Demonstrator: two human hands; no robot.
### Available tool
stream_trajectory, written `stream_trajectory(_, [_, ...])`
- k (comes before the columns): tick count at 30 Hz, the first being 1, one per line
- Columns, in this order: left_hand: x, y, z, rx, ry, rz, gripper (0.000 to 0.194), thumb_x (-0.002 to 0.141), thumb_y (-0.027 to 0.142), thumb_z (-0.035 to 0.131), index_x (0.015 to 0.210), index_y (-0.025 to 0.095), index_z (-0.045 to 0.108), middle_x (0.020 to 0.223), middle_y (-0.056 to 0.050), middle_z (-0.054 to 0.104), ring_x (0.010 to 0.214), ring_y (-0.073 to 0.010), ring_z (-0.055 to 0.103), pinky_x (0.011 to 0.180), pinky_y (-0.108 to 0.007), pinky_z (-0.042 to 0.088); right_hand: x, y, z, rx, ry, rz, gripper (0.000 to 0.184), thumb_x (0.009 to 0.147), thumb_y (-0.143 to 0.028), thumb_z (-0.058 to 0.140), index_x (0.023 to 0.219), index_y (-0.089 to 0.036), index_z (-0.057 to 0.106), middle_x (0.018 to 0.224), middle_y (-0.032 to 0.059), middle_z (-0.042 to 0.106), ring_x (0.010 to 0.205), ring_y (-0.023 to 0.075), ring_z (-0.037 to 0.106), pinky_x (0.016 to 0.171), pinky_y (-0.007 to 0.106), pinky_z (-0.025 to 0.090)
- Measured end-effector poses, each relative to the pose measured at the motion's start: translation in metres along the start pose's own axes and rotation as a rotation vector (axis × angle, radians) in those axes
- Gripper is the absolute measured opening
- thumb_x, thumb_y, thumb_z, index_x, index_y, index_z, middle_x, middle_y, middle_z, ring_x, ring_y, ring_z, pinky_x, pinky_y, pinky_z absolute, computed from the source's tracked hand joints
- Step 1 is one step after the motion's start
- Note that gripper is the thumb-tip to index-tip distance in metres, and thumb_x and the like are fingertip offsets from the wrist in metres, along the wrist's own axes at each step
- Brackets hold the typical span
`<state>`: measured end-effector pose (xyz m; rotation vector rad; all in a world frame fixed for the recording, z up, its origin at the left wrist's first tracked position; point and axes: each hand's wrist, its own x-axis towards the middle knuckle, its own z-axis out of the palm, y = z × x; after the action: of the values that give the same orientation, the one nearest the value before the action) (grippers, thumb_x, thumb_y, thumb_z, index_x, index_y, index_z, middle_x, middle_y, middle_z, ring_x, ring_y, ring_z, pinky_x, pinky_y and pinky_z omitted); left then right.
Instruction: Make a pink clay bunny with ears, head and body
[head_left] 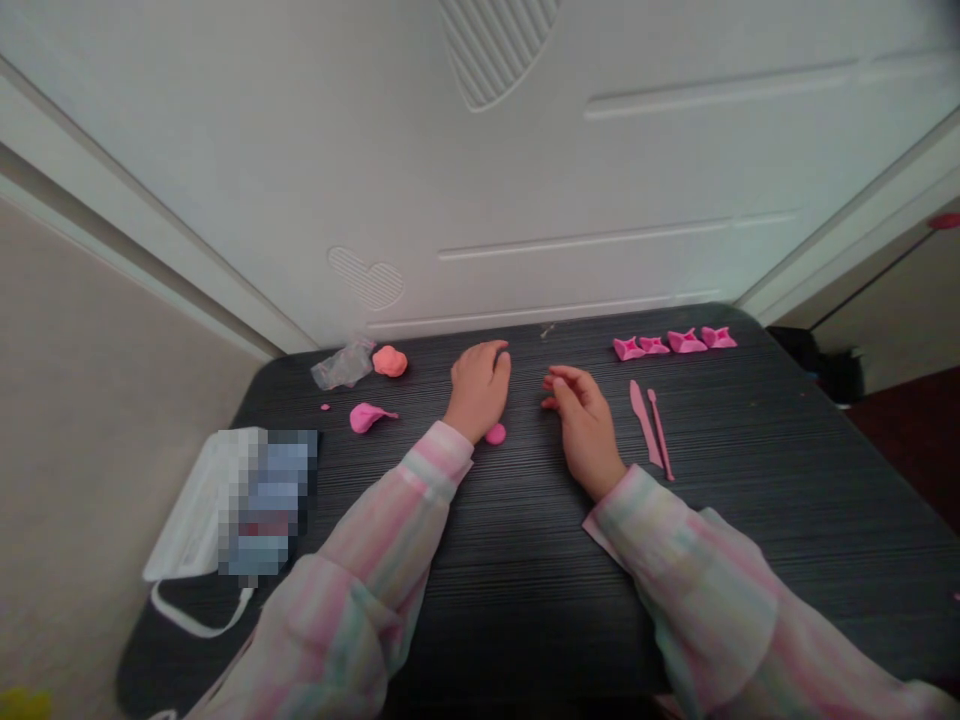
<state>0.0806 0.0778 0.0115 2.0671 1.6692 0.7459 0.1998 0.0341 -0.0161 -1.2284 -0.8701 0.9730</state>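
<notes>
My left hand [478, 388] is palm down over the dark table, its fingers stretched forward and the thumb apart. Just by its wrist lies a small round pink piece of clay [495, 434], partly covered by the hand. To the right, my right hand [586, 425] has loosely bent, separated fingers, and nothing shows in them. Beyond it on the right lie a flat pink modelling knife [646, 422] and a thin pink modelling stick [660, 433], side by side. A larger pink clay lump [366, 417] with a drawn-out tail sits left of my left hand.
Several folded pink clay pieces [686, 341] stand in a row at the back right. An orange clay lump [390, 361] and a crumpled clear plastic bag [345, 365] are at the back left. A white face mask [199, 505] lies at the left edge. A white panel [525, 200] rises behind the table.
</notes>
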Motion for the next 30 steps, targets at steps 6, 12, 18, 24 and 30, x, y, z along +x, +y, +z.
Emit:
stream_trajectory(6, [-0.012, 0.013, 0.015, 0.317, 0.003, 0.226, 0.037, 0.086, 0.029, 0.028, 0.115, 0.015, 0.047, 0.126, -0.009, 0.049, 0.124, -0.0225, 0.033, 0.103, -0.044, 0.021, 0.005, 0.005, -0.004, 0.064, 0.109, -0.028, 0.015, 0.076, -0.031, 0.049, 0.086, -0.021, 0.054, 0.084, -0.0007, 0.054, 0.076, 0.0099, 0.052, 0.06, 0.023, 0.043])
stream_trajectory(12, [-0.015, 0.009, 0.024, 0.41, -0.08, 0.249, 0.044, 0.087, 0.036, 0.024, 0.121, 0.016, 0.042, 0.132, -0.011, 0.042, 0.129, -0.0236, 0.025, 0.104, -0.047, 0.018, 0.005, 0.005, -0.003, 0.072, 0.113, -0.008, 0.016, 0.074, -0.031, 0.052, 0.085, -0.021, 0.055, 0.083, -0.0005, 0.054, 0.077, 0.0104, 0.053, 0.06, 0.023, 0.043])
stream_trajectory(18, [-0.012, 0.01, 0.023, 0.318, -0.155, 0.158, 0.046, 0.086, 0.039, 0.025, 0.123, 0.017, 0.041, 0.134, -0.01, 0.039, 0.129, -0.0236, 0.024, 0.105, -0.047, 0.017, 0.004, 0.002, -0.003, 0.066, 0.101, -0.002, 0.017, 0.074, -0.032, 0.051, 0.085, -0.02, 0.054, 0.084, 0.0, 0.054, 0.075, 0.0106, 0.052, 0.061, 0.024, 0.043])
stream_trajectory(24, [0.0, 0.004, 0.007, 0.058, -0.167, -0.001, 0.044, 0.087, 0.04, 0.023, 0.124, 0.023, 0.039, 0.133, -0.003, 0.041, 0.127, -0.0182, 0.028, 0.105, -0.044, 0.021, 0.004, 0.002, -0.003, 0.036, 0.098, -0.002, 0.02, 0.073, -0.035, 0.051, 0.085, -0.02, 0.055, 0.081, 0.0004, 0.055, 0.075, 0.012, 0.052, 0.061, 0.026, 0.042])
stream_trajectory(30, [-0.006, 0.007, 0.002, 0.206, -0.029, 0.099, 0.043, 0.086, 0.036, 0.028, 0.122, 0.017, 0.04, 0.131, -0.008, 0.043, 0.127, -0.0211, 0.028, 0.105, -0.047, 0.016, 0.004, 0.002, -0.003, 0.031, 0.092, -0.001, 0.02, 0.073, -0.036, 0.051, 0.085, -0.02, 0.055, 0.08, 0.0002, 0.055, 0.075, 0.0121, 0.052, 0.062, 0.026, 0.042])
